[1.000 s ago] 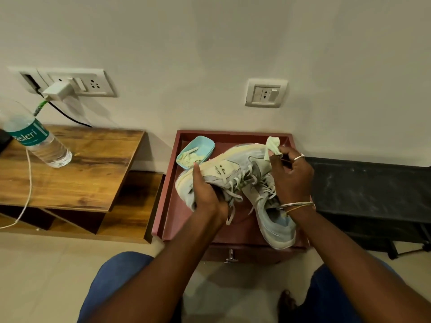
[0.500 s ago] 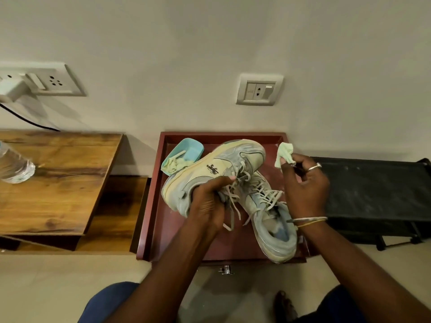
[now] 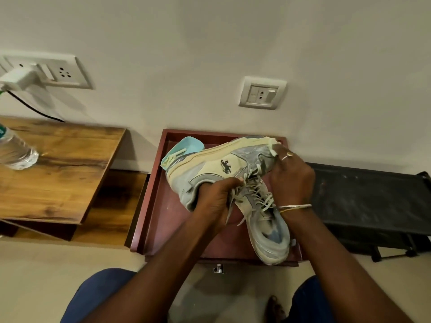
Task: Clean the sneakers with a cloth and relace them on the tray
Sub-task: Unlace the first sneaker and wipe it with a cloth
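Note:
A grey and cream sneaker point(image 3: 217, 169) is held up on its side above the dark red tray point(image 3: 158, 206), its toe pointing to the right. My left hand point(image 3: 215, 199) grips it at the collar, by the laces. My right hand point(image 3: 291, 180) holds a small pale cloth point(image 3: 273, 145) pressed against the toe. The second grey sneaker point(image 3: 268, 231) lies in the tray below, its loose laces spread out. Most of the cloth is hidden behind the toe and my fingers.
A light blue dish point(image 3: 186, 148) sits at the tray's back left corner. A wooden table point(image 3: 58, 173) with a water bottle point(image 3: 14, 152) stands to the left. A black rack point(image 3: 368, 201) is on the right. Wall sockets point(image 3: 262, 93) are above.
My right hand has brought the cloth from beside the shoe onto the toe of the held sneaker. The sneaker has turned more onto its side, toe further right.

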